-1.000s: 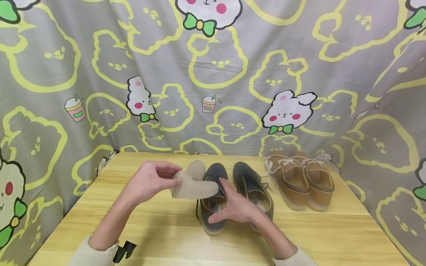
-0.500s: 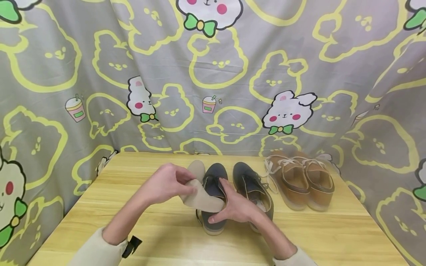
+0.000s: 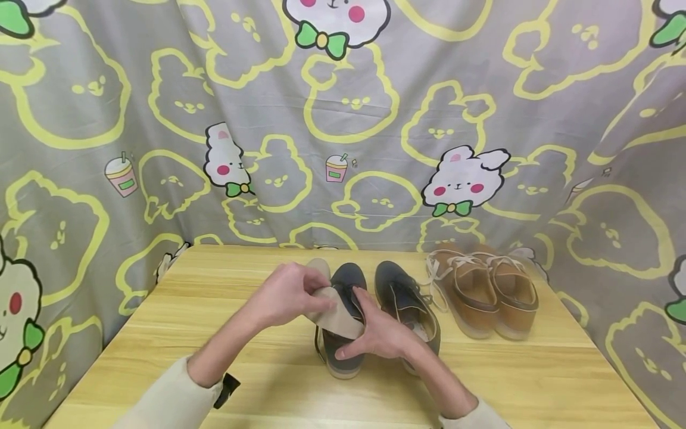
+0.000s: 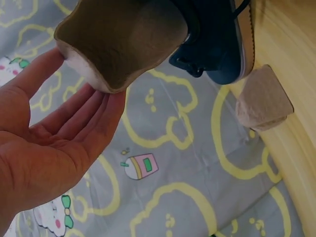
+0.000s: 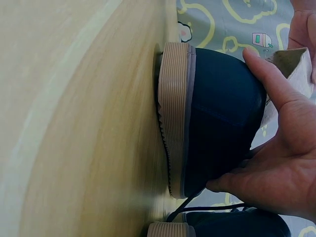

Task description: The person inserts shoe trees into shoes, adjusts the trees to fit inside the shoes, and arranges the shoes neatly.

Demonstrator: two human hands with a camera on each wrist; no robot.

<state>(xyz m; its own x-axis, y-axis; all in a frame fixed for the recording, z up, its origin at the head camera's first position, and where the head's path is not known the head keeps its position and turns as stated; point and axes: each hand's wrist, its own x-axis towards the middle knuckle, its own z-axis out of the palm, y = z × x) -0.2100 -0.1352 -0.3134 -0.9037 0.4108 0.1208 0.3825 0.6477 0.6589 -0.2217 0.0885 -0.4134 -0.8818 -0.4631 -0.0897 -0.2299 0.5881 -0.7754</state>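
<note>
So the fingers of our left hand [image 3: 292, 295] pinch the beige insert [image 3: 343, 319] at its open end, long axis slanting toward the near right corner of the table [image 3: 536, 381], tip at the opening of the navy shoe [image 3: 349, 275], whose heel our right hand [image 3: 383, 330] grips, fingers spread.

Shoe insert [image 4: 128, 34], left-wrist view, upper left: matt, rough, paper-pulp look. Dark shoe [image 5: 222, 103], right-wrist view, centre: smooth; sole [image 5: 173, 98] ribbed, rubber-like. Head view: smooth wood-grain table [image 3: 161, 316], lower; creased cloth backdrop [image 3: 268, 101], upper.

Beige shell [image 3: 343, 319] (hollow, tilted), over navy shoe [image 5: 224, 118]
</note>
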